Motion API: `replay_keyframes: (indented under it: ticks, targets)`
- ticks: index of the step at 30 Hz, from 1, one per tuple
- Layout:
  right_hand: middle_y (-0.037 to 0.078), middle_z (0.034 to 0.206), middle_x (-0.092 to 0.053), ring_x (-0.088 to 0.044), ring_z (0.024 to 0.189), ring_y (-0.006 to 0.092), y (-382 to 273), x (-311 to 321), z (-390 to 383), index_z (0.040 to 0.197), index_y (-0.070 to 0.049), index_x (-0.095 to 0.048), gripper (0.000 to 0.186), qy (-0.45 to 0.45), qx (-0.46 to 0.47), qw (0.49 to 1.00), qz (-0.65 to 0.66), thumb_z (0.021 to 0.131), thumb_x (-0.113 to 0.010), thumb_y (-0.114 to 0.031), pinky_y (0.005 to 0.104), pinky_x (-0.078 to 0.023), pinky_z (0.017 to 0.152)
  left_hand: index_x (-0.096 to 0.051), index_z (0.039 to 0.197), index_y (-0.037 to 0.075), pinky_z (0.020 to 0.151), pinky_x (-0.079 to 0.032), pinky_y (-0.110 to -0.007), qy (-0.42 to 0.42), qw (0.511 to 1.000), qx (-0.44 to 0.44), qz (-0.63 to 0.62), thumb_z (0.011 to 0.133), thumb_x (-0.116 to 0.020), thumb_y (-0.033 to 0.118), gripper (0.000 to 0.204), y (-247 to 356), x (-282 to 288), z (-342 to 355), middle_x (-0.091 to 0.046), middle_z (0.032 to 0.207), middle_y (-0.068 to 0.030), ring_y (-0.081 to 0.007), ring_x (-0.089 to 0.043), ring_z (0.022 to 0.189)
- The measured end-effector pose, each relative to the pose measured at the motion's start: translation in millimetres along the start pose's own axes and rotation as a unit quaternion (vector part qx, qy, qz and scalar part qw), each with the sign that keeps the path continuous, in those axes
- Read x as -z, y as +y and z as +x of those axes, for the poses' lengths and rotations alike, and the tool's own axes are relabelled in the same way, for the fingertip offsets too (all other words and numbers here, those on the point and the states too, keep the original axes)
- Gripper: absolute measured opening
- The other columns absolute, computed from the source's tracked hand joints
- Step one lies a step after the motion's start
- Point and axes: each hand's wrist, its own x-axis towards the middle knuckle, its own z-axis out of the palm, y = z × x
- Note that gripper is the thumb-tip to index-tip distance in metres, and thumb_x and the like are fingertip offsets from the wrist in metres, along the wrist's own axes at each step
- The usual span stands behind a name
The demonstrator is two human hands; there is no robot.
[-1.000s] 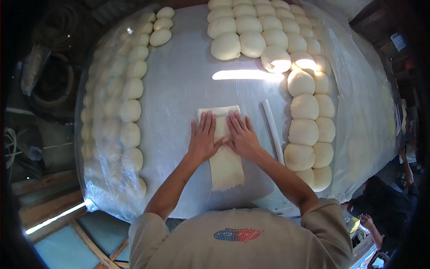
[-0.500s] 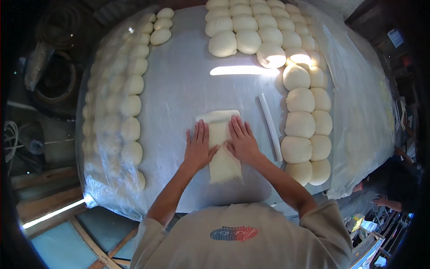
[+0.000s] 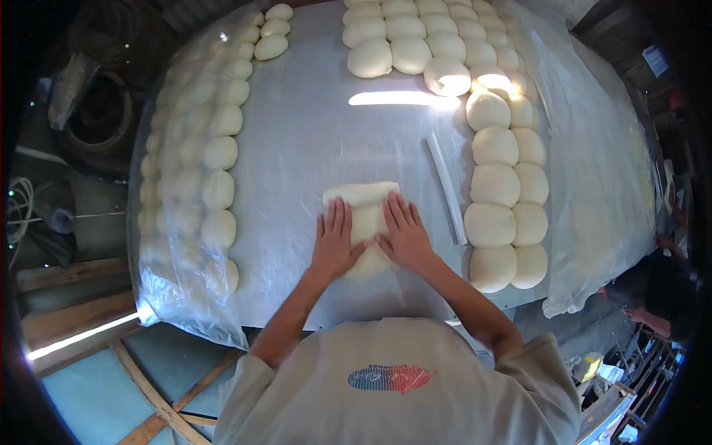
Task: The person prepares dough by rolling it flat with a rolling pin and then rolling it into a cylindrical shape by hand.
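A pale sheet of dough (image 3: pixel 362 194) lies on the metal table, its far end rolled into a thick fold. My left hand (image 3: pixel 336 241) lies flat over the dough's left side, fingertips touching the roll. On the right side my right hand (image 3: pixel 404 233) rests the same way, fingers stretched out. Both thumbs come close together over the middle of the sheet. The near end of the dough shows between my wrists. To the right of my right hand lies a thin pale rod (image 3: pixel 446 189).
Rows of round dough balls (image 3: pixel 494 185) line the right and far side. More dough balls (image 3: pixel 218 189) sit at the left under clear plastic sheeting (image 3: pixel 182 274). Another plastic sheet (image 3: pixel 586 170) hangs along the right edge. A person's arm (image 3: pixel 649 319) shows at the far right.
The dough's far end is rolled thicker, and the flat part nearest me is shorter. Both hands stay flat on it. The whole view has shifted slightly.
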Motion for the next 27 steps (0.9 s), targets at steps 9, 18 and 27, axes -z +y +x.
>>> replay_keyframes:
  ticks: [9, 18, 27]
  targets:
    - [0.025, 0.143, -0.038, -0.035, 0.137, 0.033, -3.2, 61.5, 35.3, 0.137, 0.006, -0.038, 0.067, -0.147, -0.137, 0.972, 0.121, 0.089, -0.056, -0.037, 0.0539, -0.026, 0.111, -0.015, 0.146, -0.007, 0.114, -0.017, -0.056, -0.051, 0.99, 0.068, -0.109, 0.088, -0.06, 0.038, 0.087, -3.5, 64.6, 14.6, -0.016, 0.153, -0.0279, -0.037, -0.018, 0.144]
    - [0.022, 0.147, -0.034, -0.033, 0.137, 0.034, -26.1, 10.8, -80.0, 0.141, 0.003, -0.034, 0.072, -0.013, -0.006, 1.0, -0.024, 0.087, -0.059, -0.037, 0.0554, -0.026, 0.11, -0.023, 0.144, -0.008, 0.112, -0.017, -0.059, 0.076, 0.997, -0.005, 0.031, 0.086, -0.061, 0.043, 0.086, 12.4, -19.1, -85.2, -0.02, 0.151, -0.0286, -0.039, -0.018, 0.143]
    - [0.023, 0.141, -0.041, -0.042, 0.129, 0.0364, -20.7, 34.9, -50.7, 0.137, 0.002, -0.04, 0.066, 0.027, -0.035, 0.995, 0.091, 0.088, -0.059, -0.038, 0.0509, -0.033, 0.105, -0.025, 0.144, -0.007, 0.111, -0.024, -0.053, 0.147, 0.989, 0.005, -0.011, 0.084, -0.066, 0.04, 0.086, 21.0, 6.7, -46.0, -0.027, 0.148, -0.0302, -0.0413, -0.027, 0.138]
